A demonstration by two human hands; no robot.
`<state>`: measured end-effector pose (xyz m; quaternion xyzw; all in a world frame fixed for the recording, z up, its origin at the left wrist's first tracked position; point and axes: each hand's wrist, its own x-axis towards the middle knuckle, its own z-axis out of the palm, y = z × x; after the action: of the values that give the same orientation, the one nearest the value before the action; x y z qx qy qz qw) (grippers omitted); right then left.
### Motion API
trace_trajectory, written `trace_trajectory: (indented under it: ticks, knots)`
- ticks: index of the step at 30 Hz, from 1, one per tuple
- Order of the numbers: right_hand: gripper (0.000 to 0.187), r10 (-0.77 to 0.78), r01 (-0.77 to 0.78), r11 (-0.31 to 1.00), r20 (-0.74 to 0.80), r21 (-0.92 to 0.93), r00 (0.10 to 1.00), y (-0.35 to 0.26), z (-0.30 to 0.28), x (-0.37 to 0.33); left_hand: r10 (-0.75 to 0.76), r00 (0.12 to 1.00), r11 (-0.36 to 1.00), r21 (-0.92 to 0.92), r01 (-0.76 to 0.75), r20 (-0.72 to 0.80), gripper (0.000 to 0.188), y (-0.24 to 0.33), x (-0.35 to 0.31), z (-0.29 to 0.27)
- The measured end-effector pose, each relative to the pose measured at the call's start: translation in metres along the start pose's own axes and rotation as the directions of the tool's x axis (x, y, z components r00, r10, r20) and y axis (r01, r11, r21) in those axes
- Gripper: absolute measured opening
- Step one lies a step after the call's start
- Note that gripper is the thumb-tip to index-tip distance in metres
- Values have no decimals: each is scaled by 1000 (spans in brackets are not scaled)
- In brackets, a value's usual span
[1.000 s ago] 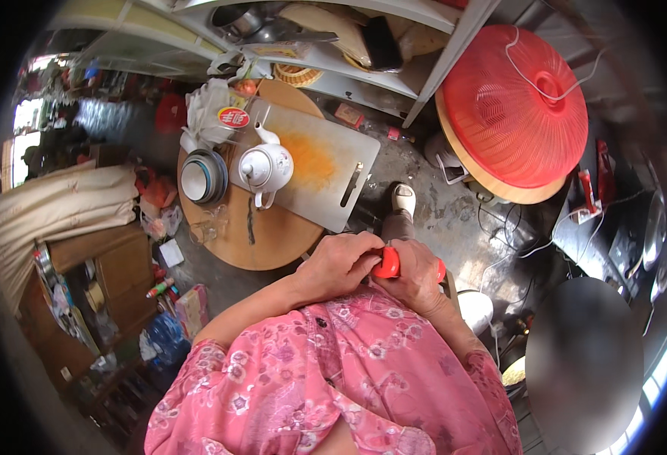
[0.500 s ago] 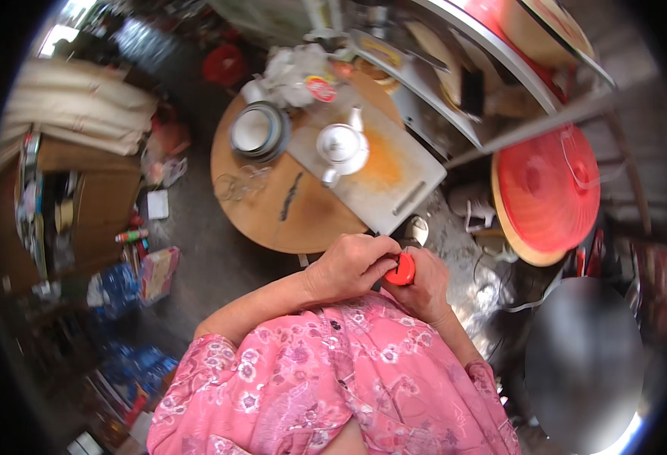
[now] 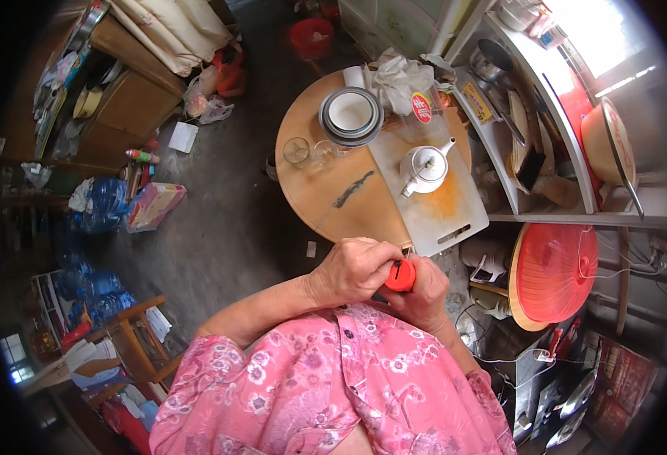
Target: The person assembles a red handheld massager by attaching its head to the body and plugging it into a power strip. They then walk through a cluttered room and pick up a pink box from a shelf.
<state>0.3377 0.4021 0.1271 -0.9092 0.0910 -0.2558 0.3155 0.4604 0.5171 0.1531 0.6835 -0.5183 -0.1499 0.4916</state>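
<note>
Showing both hands joined at chest height over a small red round object point(image 3: 400, 274), held just off the near edge of a round wooden table point(image 3: 311, 197). Left hand point(image 3: 356, 269): fingers curled over the top and left side of the red object, closed against it. Right hand point(image 3: 424, 294): cupped beneath and to the right of the same object, fingers wrapped up around it; what kind of thing the object is cannot be told, beyond a dark mark on its face. On the table, well apart from the hands: a white cutting board point(image 3: 443, 208) stained orange, bearing a white teapot point(image 3: 424, 167); a stack of bowls point(image 3: 351, 115) at the far side; two clear glasses point(image 3: 311, 152) beside the stack; a dark knife-like item point(image 3: 352, 189) lying on the bare wood. Right of the table: a metal shelf rack point(image 3: 530, 152) and a red mesh dome cover point(image 3: 553, 271) standing on edge. Lower frame: pink flowered sleeves and blouse point(image 3: 333, 387).
</note>
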Motion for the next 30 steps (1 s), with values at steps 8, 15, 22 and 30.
trace_trajectory:
  ticks: [8,15,22,30]
  knots:
    - [34,-3,-9,996,131,91,991,8,1,11,-233,972,972,-25,233,3,16,6,-6,-3]
    - [42,-114,40,972,314,230,943,39,-1,9,-365,931,931,-30,365,-10,17,3,-10,15]
    - [39,-214,100,962,473,253,855,60,-11,28,-510,854,859,-114,499,-107,15,5,-9,33]
    - [43,-261,161,962,566,222,782,49,9,38,-541,816,838,-206,505,-203,15,-5,-30,22]
